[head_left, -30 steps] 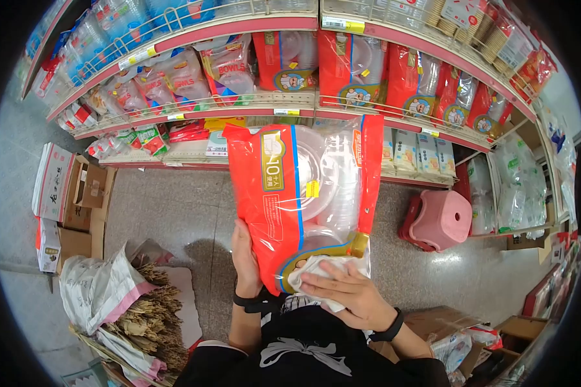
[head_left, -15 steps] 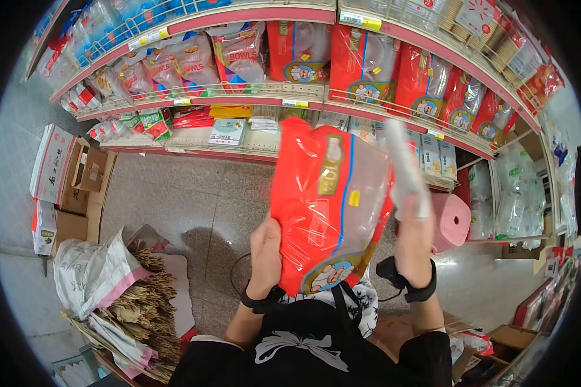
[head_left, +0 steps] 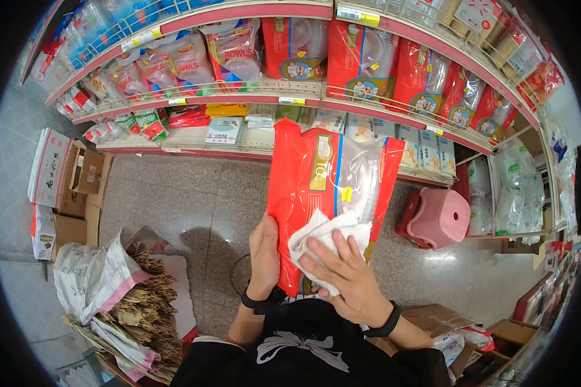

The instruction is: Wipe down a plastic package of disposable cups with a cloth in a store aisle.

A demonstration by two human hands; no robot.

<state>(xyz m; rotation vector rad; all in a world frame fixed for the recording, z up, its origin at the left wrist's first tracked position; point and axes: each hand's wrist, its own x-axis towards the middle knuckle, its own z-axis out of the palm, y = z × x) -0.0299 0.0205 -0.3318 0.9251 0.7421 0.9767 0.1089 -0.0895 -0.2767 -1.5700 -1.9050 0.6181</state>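
Left hand (head_left: 265, 255) grip clasping red bag (head_left: 303, 174) edge, right hand (head_left: 345, 277) grip spread flat on white cloth (head_left: 323, 232)

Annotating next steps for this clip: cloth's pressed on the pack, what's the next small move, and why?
Probably slide the right hand with the white cloth up the clear front of the red pack: the cloth covers only the lower part, the panel above is bare, and the left hand steadies its left edge.

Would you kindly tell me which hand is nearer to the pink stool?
Right. The right hand lies on a white cloth against the red packet, on the side toward the pink stool; the left hand holds the packet's opposite edge, farther away.
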